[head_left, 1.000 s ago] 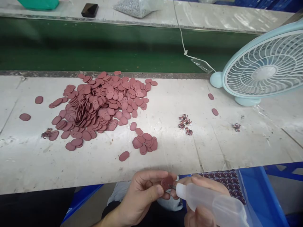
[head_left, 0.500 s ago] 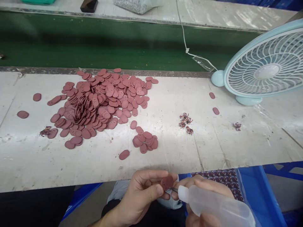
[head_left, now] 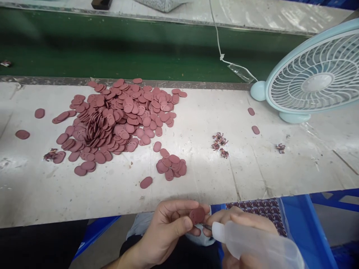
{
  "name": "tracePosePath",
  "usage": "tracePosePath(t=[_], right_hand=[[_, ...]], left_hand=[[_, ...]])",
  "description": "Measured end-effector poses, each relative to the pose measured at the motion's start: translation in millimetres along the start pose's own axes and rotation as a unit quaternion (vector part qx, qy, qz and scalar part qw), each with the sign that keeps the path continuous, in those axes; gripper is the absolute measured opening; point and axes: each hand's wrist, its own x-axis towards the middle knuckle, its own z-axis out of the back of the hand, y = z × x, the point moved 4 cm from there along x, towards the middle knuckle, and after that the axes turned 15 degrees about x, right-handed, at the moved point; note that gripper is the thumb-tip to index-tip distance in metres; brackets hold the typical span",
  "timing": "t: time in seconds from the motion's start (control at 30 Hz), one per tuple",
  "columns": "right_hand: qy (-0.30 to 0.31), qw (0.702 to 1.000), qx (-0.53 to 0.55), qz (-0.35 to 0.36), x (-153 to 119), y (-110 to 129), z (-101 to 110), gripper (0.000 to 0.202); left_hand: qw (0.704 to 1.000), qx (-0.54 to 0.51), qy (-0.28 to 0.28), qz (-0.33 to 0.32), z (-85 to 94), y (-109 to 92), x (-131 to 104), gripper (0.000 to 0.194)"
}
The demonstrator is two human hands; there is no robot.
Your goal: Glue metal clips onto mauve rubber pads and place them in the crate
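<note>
At the table's front edge, my left hand (head_left: 171, 228) pinches a dark red oval disc (head_left: 197, 215) with small holes, between thumb and fingers. My right hand (head_left: 246, 224) is wrapped round a translucent white squeeze bottle (head_left: 260, 243). Its white cap and thin dark tip (head_left: 206, 226) point left, close to the disc's lower edge; whether the tip touches the disc I cannot tell. Beyond my hands lies a small cluster of similar discs (head_left: 171, 166), with a single disc (head_left: 146, 182) to its left.
A large heap of red discs (head_left: 117, 119) covers the left-centre of the white table (head_left: 196, 130). Small dark brown clumped pieces (head_left: 219, 142) lie right of centre. A light blue fan (head_left: 316, 82) stands at the right. Below the edge, a blue crate (head_left: 303, 224) holds rows of dark red pieces.
The view has shifted slightly. Both hands stay nearly in place, with the disc and bottle still held; the disc has tilted a little, and the bottle tip sits slightly lower.
</note>
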Motion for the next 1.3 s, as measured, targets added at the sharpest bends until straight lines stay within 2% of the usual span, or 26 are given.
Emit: tracePosePath(t=[0.07, 0.13, 0.17, 0.2, 0.23, 0.27, 0.3, 0.37, 0.43, 0.5, 0.53, 0.6, 0.63, 0.67, 0.73, 0.87, 0.93, 1.0, 1.1, 1.13, 1.2, 1.3], right_hand=[[-0.003, 0.993, 0.119, -0.024, 11.9, 6.5, 5.7, 0.029], [0.002, 0.955, 0.286, -0.074, 35.0, 8.9, 22.5, 0.028], [0.006, 0.922, 0.374, -0.097, 50.7, 8.8, 35.1, 0.026], [0.013, 0.876, 0.471, -0.107, 68.6, 8.9, 49.9, 0.028], [0.041, 0.806, 0.567, -0.165, 86.5, 6.5, 62.3, 0.031], [0.081, 0.721, 0.641, -0.250, 102.4, 4.1, 72.5, 0.029], [0.105, 0.697, 0.646, -0.293, 117.6, 2.7, 85.1, 0.022], [0.134, 0.681, 0.646, -0.317, 141.0, 4.3, 106.4, 0.013], [0.157, 0.706, 0.621, -0.304, 147.5, 9.1, 115.3, 0.011], [0.180, 0.727, 0.602, -0.277, 137.5, 13.9, 109.3, 0.016], [0.183, 0.769, 0.564, -0.238, 130.0, 14.7, 103.4, 0.020], [0.161, 0.900, 0.391, -0.103, 117.4, 14.2, 89.7, 0.028], [0.127, 0.972, 0.198, 0.008, 114.1, 15.4, 83.3, 0.028], [0.103, 0.989, 0.073, 0.074, 112.8, 15.0, 74.2, 0.025], [0.073, 0.975, -0.138, 0.161, 119.7, 11.9, 55.4, 0.023], [0.122, 0.914, -0.336, 0.191, 148.2, 0.1, 28.8, 0.056], [0.153, 0.882, -0.403, 0.190, 151.3, -5.4, 23.3, 0.064], [0.175, 0.834, -0.490, 0.185, 142.8, -10.9, 20.9, 0.068], [0.210, 0.737, -0.619, 0.171, 116.3, -16.3, 20.3, 0.070], [0.220, 0.719, -0.638, 0.165, 107.1, -15.7, 20.8, 0.070], [0.213, 0.726, -0.631, 0.168, 93.1, -8.5, 23.3, 0.067], [0.139, 0.760, -0.606, 0.189, 87.7, 7.4, 31.3, 0.048]], left_hand=[[1.000, 0.000, 0.001, -0.005, 0.2, -1.2, -1.0, 0.021], [1.000, 0.001, 0.003, -0.011, 0.3, -3.1, -1.8, 0.020], [1.000, 0.003, 0.005, -0.014, 0.4, -4.1, -2.2, 0.020], [1.000, 0.004, 0.006, -0.016, 0.7, -5.0, -2.4, 0.019], [1.000, 0.005, 0.006, -0.018, 1.3, -5.6, -2.7, 0.019], [1.000, 0.006, 0.005, -0.019, 2.2, -5.9, -3.0, 0.019], [1.000, 0.005, 0.001, -0.018, 3.5, -5.9, -3.4, 0.019], [1.000, 0.003, -0.011, -0.013, 6.9, -5.5, -4.5, 0.020], [0.999, 0.002, -0.034, 0.001, 11.0, -5.4, -5.8, 0.022], [0.998, 0.006, -0.066, 0.021, 14.9, -6.7, -7.6, 0.024], [0.996, 0.009, -0.083, 0.033, 16.4, -8.0, -8.7, 0.026], [0.992, 0.014, -0.111, 0.052, 18.0, -11.4, -10.7, 0.030], [0.991, 0.016, -0.118, 0.056, 18.0, -13.3, -11.5, 0.032], [0.990, 0.017, -0.124, 0.059, 17.6, -15.0, -12.2, 0.033], [0.989, 0.017, -0.133, 0.060, 16.8, -17.7, -13.3, 0.035], [0.988, 0.016, -0.141, 0.054, 16.6, -20.0, -14.5, 0.037], [0.988, 0.015, -0.143, 0.050, 17.9, -20.6, -15.0, 0.037], [0.988, 0.011, -0.147, 0.046, 20.1, -20.9, -15.6, 0.037], [0.987, 0.003, -0.155, 0.043, 24.2, -21.2, -17.0, 0.037], [0.987, 0.001, -0.157, 0.043, 25.5, -21.2, -17.5, 0.037], [0.987, -0.001, -0.157, 0.044, 28.1, -20.9, -18.3, 0.036], [0.988, 0.001, -0.148, 0.046, 32.0, -19.2, -18.2, 0.035]])
